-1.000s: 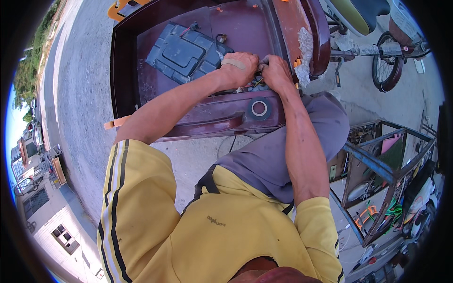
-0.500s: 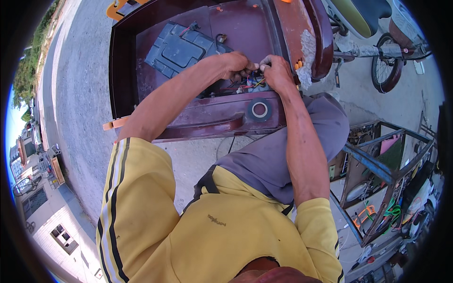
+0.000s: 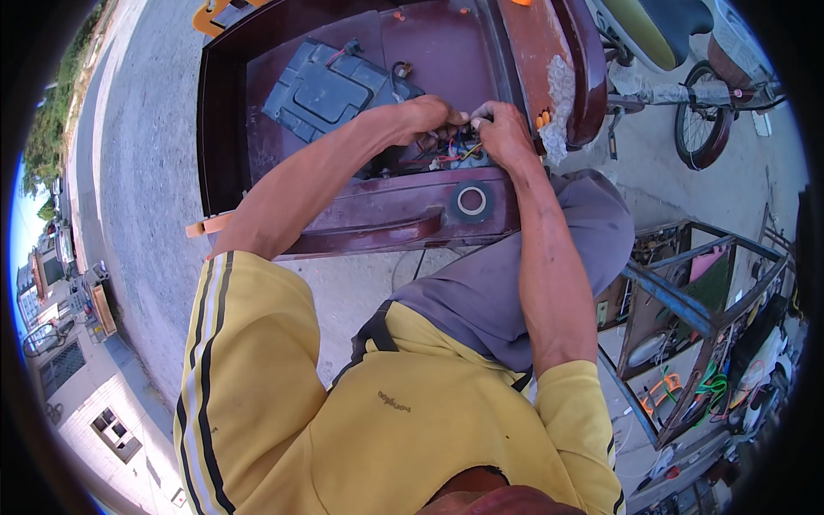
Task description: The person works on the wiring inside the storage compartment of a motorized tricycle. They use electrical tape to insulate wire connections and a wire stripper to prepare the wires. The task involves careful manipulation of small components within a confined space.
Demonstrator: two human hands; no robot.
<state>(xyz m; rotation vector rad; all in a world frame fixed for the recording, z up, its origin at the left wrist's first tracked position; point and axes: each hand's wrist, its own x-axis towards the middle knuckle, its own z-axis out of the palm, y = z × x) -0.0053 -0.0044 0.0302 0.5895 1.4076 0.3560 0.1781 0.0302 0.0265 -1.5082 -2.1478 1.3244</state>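
Thin coloured wires [image 3: 468,153] crowd the near right corner of a dark maroon open metal tray body [image 3: 438,64]. My left hand [image 3: 432,118] reaches in over them, finger and thumb pinched together. Close beside it, my right hand [image 3: 505,133] pinches too, its fingertips almost meeting the left ones. A wire seems to run up between the fingertips, though its end is hidden. On the near ledge lies a roll of dark tape [image 3: 471,201], below the wires. A blue-grey plastic case [image 3: 330,90] sits tilted inside the body, left of my hands.
My bent knee [image 3: 592,215] is close against the body's right side. Farther right stands a rusty blue metal frame [image 3: 669,296] with tools and scraps in and around it. A wheel [image 3: 708,116] and a dark seat [image 3: 661,34] are at the upper right.
Almost nothing differs. Both hands stay pinched at the wires, with only a slight shift of the fingers.
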